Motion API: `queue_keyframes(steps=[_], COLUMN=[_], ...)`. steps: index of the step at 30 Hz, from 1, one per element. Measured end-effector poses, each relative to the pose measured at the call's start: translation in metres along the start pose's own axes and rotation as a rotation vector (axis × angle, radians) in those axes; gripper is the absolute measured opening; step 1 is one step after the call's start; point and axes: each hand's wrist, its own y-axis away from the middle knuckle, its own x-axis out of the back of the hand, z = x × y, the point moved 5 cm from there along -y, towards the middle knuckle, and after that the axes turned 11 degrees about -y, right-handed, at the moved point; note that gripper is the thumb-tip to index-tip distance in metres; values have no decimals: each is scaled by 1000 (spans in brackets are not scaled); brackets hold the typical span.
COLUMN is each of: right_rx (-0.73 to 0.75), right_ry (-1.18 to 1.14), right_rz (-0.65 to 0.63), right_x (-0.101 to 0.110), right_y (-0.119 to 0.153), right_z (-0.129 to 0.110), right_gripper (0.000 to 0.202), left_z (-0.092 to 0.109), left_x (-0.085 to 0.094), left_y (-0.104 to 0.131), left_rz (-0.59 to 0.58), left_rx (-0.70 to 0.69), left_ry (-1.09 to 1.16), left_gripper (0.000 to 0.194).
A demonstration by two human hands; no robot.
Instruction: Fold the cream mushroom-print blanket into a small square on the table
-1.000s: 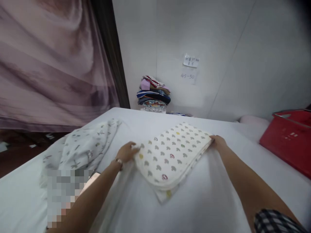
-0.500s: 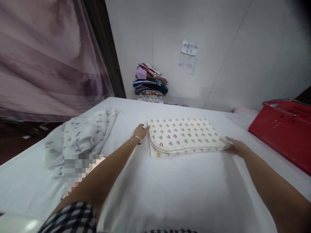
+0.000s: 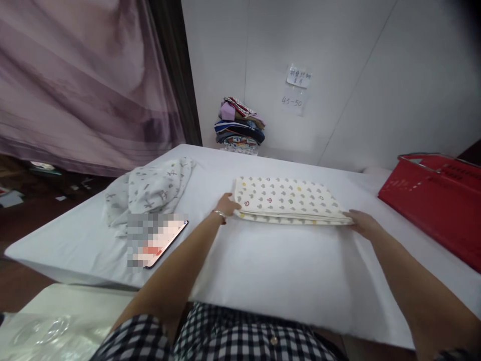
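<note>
A folded white cloth [image 3: 287, 198] with grey, red and yellow mushroom prints lies on the white-covered table [image 3: 285, 265]. My left hand [image 3: 226, 204], with a bracelet at the wrist, is closed on its near left corner. At the near right corner my right hand [image 3: 361, 222] pinches the layers, thumb on top and fingers partly hidden beneath. The near edge of the cloth runs nearly straight between both hands.
A crumpled white patterned cloth [image 3: 154, 188] and a phone [image 3: 165, 244] lie to the left. A red basket [image 3: 432, 205] is on the right. Folded fabrics [image 3: 240, 125] are stacked behind the table, by the wall. Clear plastic [image 3: 48, 333] is at the lower left.
The cloth's near edge, loose and curved at the left before, is now straight and aligned. My left hand has gone from the left side to the near left corner. The view has shifted.
</note>
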Motion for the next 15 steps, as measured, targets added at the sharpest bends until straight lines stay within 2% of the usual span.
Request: queue_keyframes(steps=[2,4,6,8,10,12,13,15], right_rx=[-32,-42,-16,44,197,475,631,892], right_ry=[36,109,193,299,445,583,634,702], right_rz=[-76,-125,-97,-34,42,108,109,11], right_x=[2,2,3,4,5,1,-5,-25], right_y=[23,44,58,65,70,80,89,109], right_z=[15,30,39,40,34,23,19,16], right_gripper=[54,60,62,63,61,50,42,29], left_z=[-17,-36,-48,-51,-45,-32,-24,-7], left_x=[15,23,23,22,23,21,17,-1], left_y=[3,7,12,18,28,43,53,73], left_rz=[-2,-19,-32,6,126,297,357,394], left_rx=[22,54,67,29,-59,-240,-361,-628], left_ry=[-7,-61,-114,-198,-323,-442,-477,-523], left_gripper=[74,71,67,64,62,53,46,31])
